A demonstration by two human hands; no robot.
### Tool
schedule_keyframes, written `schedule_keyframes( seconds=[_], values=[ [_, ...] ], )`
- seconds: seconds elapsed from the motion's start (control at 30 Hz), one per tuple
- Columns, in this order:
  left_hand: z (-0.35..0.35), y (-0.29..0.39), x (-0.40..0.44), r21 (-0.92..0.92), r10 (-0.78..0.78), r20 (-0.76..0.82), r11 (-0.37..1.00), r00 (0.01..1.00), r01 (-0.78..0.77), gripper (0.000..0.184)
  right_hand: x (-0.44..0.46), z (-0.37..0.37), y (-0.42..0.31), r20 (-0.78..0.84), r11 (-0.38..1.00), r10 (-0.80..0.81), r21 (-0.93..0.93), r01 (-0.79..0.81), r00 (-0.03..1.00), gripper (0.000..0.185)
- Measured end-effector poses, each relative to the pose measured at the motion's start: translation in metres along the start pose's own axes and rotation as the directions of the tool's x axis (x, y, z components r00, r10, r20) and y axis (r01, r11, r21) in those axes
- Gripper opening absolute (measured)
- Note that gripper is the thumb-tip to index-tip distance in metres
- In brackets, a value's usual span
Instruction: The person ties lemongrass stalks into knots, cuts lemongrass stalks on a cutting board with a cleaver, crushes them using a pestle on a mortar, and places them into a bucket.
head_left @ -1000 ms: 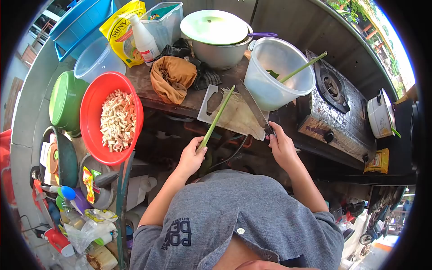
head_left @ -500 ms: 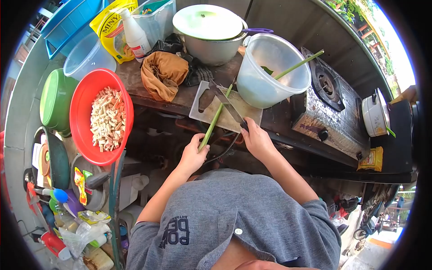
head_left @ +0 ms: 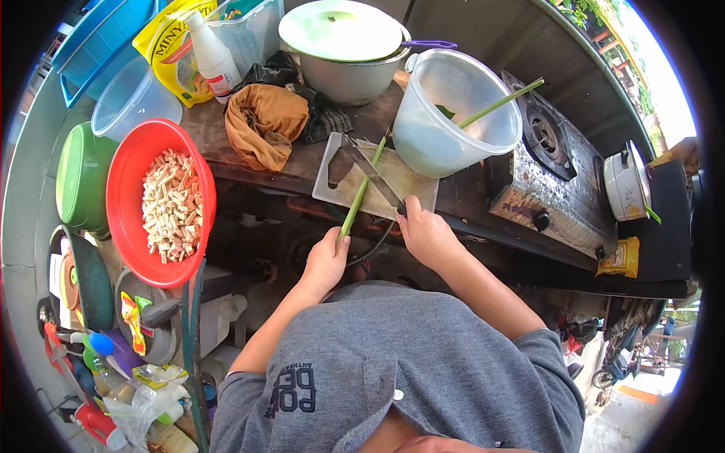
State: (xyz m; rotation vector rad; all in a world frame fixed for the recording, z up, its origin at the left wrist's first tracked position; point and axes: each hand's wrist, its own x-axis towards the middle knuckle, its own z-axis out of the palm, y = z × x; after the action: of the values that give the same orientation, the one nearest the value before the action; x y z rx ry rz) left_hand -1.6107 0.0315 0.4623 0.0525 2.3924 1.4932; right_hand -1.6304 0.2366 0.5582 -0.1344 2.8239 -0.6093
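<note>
My left hand (head_left: 326, 258) is closed round the lower end of a long green stalk (head_left: 358, 199). The stalk slants up and away across a pale cutting board (head_left: 330, 193) at the table's front edge. In my right hand (head_left: 427, 232) is the handle of a knife (head_left: 387, 191). Its blade points up and left and crosses over the stalk above the board; whether it touches the stalk I cannot tell. Just behind the board stands a translucent white bucket (head_left: 423, 128), with another green stalk (head_left: 498, 104) leaning out over its rim.
To the left sits a red basin (head_left: 209, 219) of small pale cut pieces (head_left: 174, 204). A brown cloth (head_left: 266, 124), a white bottle (head_left: 214, 59) and a lidded pot (head_left: 343, 79) line the back. At right are a gas stove (head_left: 538, 189) and a white enamel pot (head_left: 625, 189).
The view has shifted slightly, so the table things sit a little further left. The knife has moved slightly along the stalk toward me. Both hands keep their grip.
</note>
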Motion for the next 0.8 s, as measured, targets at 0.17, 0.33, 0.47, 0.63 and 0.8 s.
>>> schedule_keyframes(
  seconds=[0.17, 0.33, 0.47, 0.63, 0.8],
  values=[
    [0.0, 0.002, 0.002, -0.002, 0.04, -0.005, 0.999, 0.999, -0.04, 0.023, 0.009, 0.013, -0.006, -0.009, 0.996, -0.002, -0.09, 0.001, 1.0, 0.022],
    [-0.012, 0.019, 0.003, -0.38, -0.13, 0.19, 0.904, 0.973, 0.195, 0.024, 0.018, 0.022, -0.008, -0.026, 0.993, 0.03, -0.116, -0.033, 0.999, 0.023],
    [-0.024, 0.041, 0.0, -0.643, -0.26, 0.411, 0.597, 0.874, 0.48, 0.027, 0.019, 0.028, -0.003, -0.083, 0.993, 0.003, -0.113, -0.012, 0.997, 0.022],
    [-0.02, 0.051, -0.022, -0.606, -0.228, 0.559, 0.544, 0.797, 0.58, 0.026, 0.018, 0.03, -0.005, -0.1, 0.992, -0.023, -0.129, 0.01, 0.995, 0.022],
    [-0.028, 0.042, -0.034, -0.636, -0.261, 0.451, 0.576, 0.853, 0.513, 0.025, 0.019, 0.024, 0.003, -0.079, 0.999, -0.015, -0.044, 0.012, 0.997, 0.023]
  ],
)
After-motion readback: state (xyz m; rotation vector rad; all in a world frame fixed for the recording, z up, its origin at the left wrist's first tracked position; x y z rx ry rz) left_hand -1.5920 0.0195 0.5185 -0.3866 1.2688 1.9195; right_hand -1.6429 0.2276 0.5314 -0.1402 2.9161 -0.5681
